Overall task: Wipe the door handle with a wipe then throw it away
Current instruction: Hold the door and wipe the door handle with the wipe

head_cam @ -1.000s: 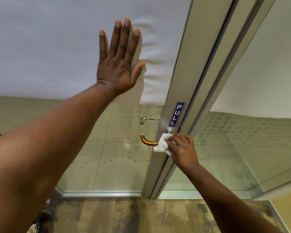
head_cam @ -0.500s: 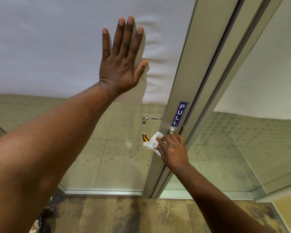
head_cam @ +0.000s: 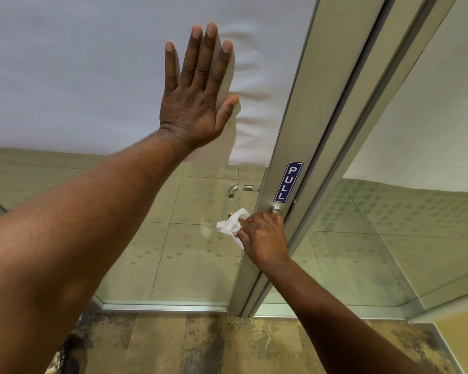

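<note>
A glass door with a grey metal frame [head_cam: 303,109] fills the view. Its brass lever handle [head_cam: 230,214] juts left from the frame under a blue PULL sign [head_cam: 288,181]; only the handle's tip shows. My right hand [head_cam: 264,237] grips a crumpled white wipe [head_cam: 231,225] wrapped around the handle, near its free end. My left hand [head_cam: 197,87] lies flat with fingers spread against the frosted upper part of the glass, holding nothing. The round base of the handle [head_cam: 276,210] shows just above my right knuckles.
A second, silver handle [head_cam: 241,188] on the far side shows through the glass. A fixed glass panel [head_cam: 416,211] stands to the right of the frame. Patterned brown floor [head_cam: 200,346] lies below, with a dark object at the bottom left edge [head_cam: 65,354].
My right hand has slid the wipe leftward along the handle from the base toward the tip, covering almost all of the brass. The left hand stays pressed on the glass.
</note>
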Action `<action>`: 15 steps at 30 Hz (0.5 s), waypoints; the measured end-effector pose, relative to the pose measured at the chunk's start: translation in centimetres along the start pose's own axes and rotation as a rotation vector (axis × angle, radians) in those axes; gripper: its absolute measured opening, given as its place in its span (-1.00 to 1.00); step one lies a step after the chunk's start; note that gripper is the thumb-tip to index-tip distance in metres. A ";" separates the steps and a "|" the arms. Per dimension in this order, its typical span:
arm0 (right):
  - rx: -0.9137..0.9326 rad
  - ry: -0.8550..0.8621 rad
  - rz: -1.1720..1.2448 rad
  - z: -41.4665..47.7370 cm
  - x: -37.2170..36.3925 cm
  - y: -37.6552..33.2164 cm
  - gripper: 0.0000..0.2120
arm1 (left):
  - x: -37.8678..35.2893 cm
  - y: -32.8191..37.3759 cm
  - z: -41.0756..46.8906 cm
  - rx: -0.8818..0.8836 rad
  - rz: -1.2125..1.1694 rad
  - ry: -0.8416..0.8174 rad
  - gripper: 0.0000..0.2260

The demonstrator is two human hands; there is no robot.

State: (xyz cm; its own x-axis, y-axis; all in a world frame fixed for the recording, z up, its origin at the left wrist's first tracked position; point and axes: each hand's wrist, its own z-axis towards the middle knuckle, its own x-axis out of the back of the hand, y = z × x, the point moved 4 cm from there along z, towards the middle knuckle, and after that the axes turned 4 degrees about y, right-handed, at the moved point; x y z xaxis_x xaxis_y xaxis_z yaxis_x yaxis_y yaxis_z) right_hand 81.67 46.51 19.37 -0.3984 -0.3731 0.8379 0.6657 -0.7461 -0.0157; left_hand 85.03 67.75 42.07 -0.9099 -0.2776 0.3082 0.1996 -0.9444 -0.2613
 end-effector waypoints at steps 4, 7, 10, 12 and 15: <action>-0.131 -0.094 -0.015 1.4 -0.5 -1.7 -0.73 | -0.1 0.0 0.0 0.000 0.010 0.008 -0.32; -0.215 -0.120 -0.011 1.9 -1.0 -2.2 -0.69 | -0.1 -0.1 0.1 -0.004 0.009 0.016 -0.32; -0.303 -0.172 0.007 2.3 -1.5 -2.1 -0.62 | 0.0 -0.1 0.0 -0.002 0.010 0.020 -0.33; -0.359 -0.216 -0.001 2.8 -1.7 -2.1 -0.59 | 0.0 -0.1 0.0 -0.003 0.006 0.014 -0.33; -0.419 -0.238 0.029 3.4 -1.9 -2.0 -0.57 | 0.0 -0.1 0.0 -0.001 0.004 0.011 -0.34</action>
State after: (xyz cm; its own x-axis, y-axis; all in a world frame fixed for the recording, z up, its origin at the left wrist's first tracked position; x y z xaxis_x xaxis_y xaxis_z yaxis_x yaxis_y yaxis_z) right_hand 83.23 50.64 19.63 -0.1958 -0.2967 0.9347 0.3435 -0.9135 -0.2181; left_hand 85.04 67.88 42.09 -0.9128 -0.2799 0.2973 0.2033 -0.9430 -0.2636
